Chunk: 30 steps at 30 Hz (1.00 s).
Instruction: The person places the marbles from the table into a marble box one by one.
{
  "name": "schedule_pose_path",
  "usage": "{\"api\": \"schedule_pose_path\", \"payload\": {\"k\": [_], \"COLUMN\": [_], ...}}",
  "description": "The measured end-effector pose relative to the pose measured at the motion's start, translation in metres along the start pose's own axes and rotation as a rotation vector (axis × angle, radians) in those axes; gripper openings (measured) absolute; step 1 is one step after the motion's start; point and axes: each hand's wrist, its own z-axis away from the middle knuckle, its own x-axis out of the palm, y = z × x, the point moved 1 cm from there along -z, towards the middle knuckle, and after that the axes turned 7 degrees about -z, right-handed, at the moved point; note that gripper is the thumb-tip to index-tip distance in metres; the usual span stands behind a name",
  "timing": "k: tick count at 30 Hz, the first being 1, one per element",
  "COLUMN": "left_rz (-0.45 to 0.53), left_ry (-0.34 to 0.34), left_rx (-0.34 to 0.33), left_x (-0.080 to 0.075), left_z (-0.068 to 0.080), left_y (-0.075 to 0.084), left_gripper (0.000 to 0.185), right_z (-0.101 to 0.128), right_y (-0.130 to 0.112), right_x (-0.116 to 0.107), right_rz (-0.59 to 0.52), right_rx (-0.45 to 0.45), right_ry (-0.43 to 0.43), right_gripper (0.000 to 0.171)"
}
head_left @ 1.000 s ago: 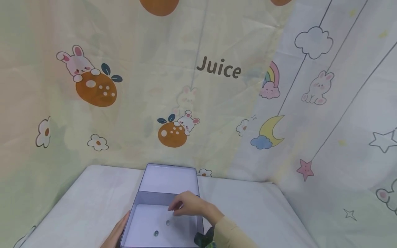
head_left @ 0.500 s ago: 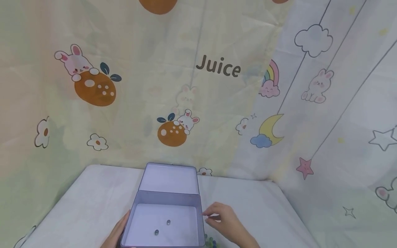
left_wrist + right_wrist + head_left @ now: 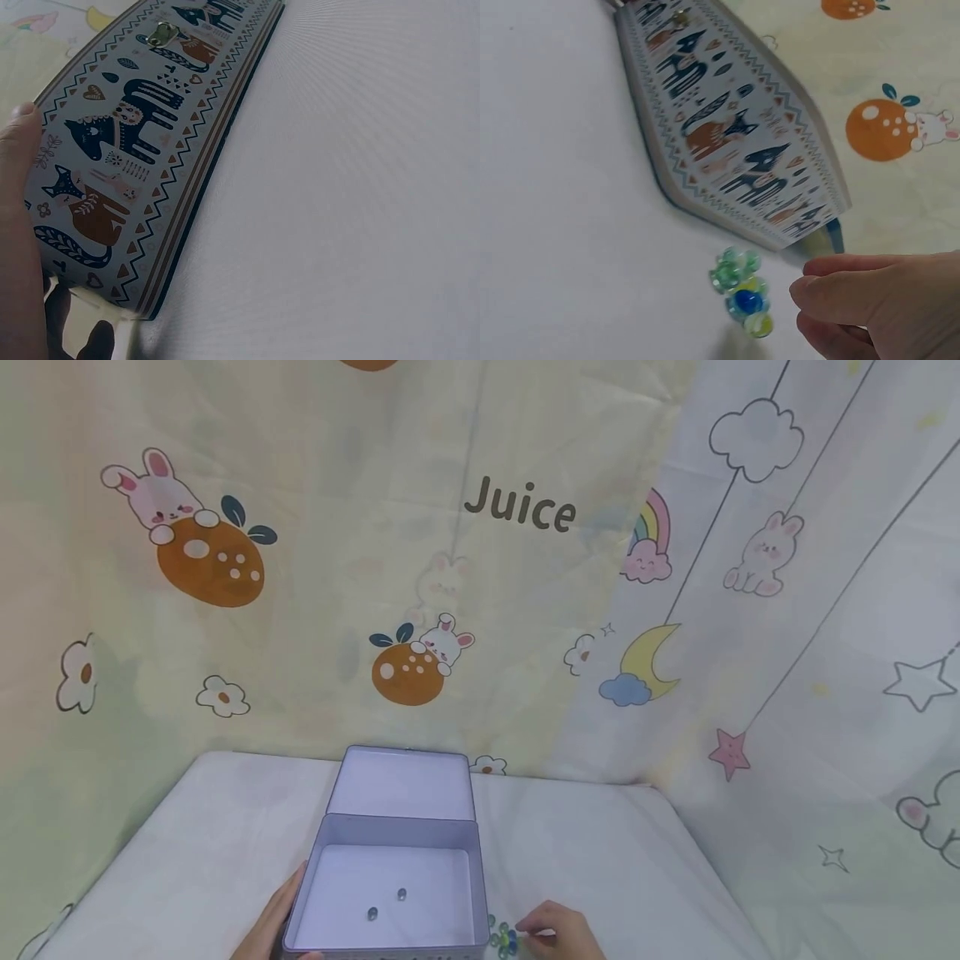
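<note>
Head view: the left hand (image 3: 272,917), cut off below, grips the box (image 3: 435,927); two beads (image 3: 372,913) lie inside. The right hand (image 3: 558,931) is beside the bead cluster (image 3: 504,937), outside the right wall. Left wrist view: lower fingertips (image 3: 99,341) are dark. Right wrist view: the right grip is drawn together; whether it pinches anything cannot be told.

White tabletop (image 3: 570,835) under the grip (image 3: 268,920). Cream cloth wall (image 3: 315,543) beyond it: orange-and-bunny prints (image 3: 408,675), "Juice" lettering (image 3: 520,506). Off right of the grip, whiter cloth (image 3: 847,635) with moon print (image 3: 642,652), star print (image 3: 729,754). Soft light.
</note>
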Motion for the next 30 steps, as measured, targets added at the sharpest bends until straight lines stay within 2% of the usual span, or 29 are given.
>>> {"api": "schedule_pose_path", "payload": {"k": [3,10,13,18,27,30], "left_rz": [-0.017,-0.04,-0.048,-0.039,-0.041,-0.043], "left_ry": [0.0,0.079,0.078,0.045,0.062,0.064], "left_rx": [0.007,0.124,0.107,0.039,0.083,0.078], "left_x": [0.0,-0.001,-0.002,-0.001,-0.002,-0.002], "left_z": [0.0,-0.003,-0.002,-0.001,-0.002,-0.001], "left_y": [0.0,-0.007,-0.007,-0.004,-0.007,-0.007], "left_gripper": [0.108,0.109,0.109,0.106,0.108,0.108], "right_z": [-0.001,-0.005,-0.005,-0.005,-0.008,-0.01], "right_y": [0.007,0.008,0.008,0.009,0.016,0.016], "right_x": [0.004,0.006,0.008,0.009,0.011,0.012], "right_rz": [-0.001,0.016,0.012,0.037,0.088,0.125], "right_rx": [0.07,0.163,0.214,0.212,0.231,0.239], "right_ry": [-0.017,-0.035,-0.044,-0.055,-0.056,-0.049], "right_gripper": [0.007,0.006,0.004,0.005,0.005,0.005]}}
